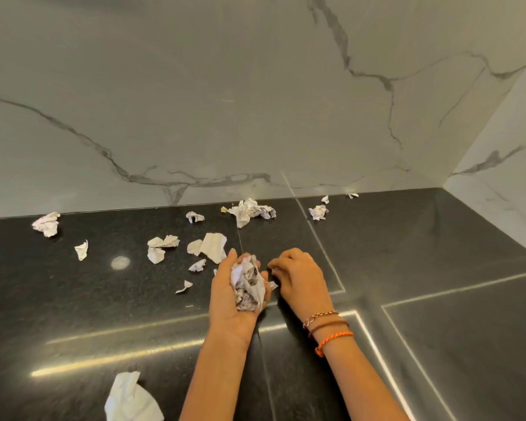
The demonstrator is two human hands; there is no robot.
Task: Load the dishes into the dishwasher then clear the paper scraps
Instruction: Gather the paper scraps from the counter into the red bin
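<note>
My left hand [225,296] is turned palm up over the black counter and cups a wad of crumpled paper scraps [248,287]. Just to its right, my right hand [301,278] hovers palm down with fingers curled, its fingertips by a small scrap [273,285] at the wad's edge; whether it pinches that scrap is unclear. Several loose scraps lie on the counter: a flat torn piece [214,246], a crumpled pair [161,247], one at the far left [46,223], and a clump by the wall [251,209].
The black stone counter [437,253] ends at a marble backsplash [225,117] behind and a marble side wall [504,183] on the right. A larger white tissue [132,399] lies near the front edge. More small scraps [318,211] sit by the back wall.
</note>
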